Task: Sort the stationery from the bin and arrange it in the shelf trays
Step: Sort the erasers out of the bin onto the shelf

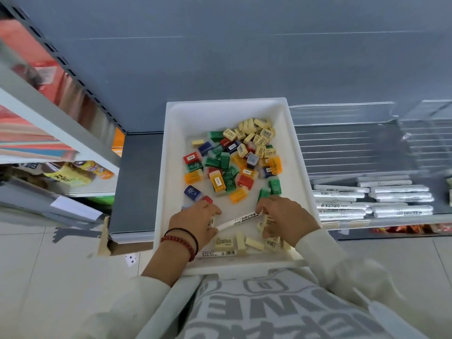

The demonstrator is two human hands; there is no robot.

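Note:
A white bin sits on the grey shelf in front of me. It holds several coloured sharpeners, cream erasers and white marker pens. My left hand and my right hand are both low in the bin's near end, each closed around an end of one white marker pen. My right hand also covers a cream eraser; whether it grips it I cannot tell. Another white marker lies along the near wall, beside loose erasers.
To the right, clear shelf trays hold rows of white markers. A white shelf unit with packaged goods stands to the left. A cardboard box and a playing card lie on the tiled floor.

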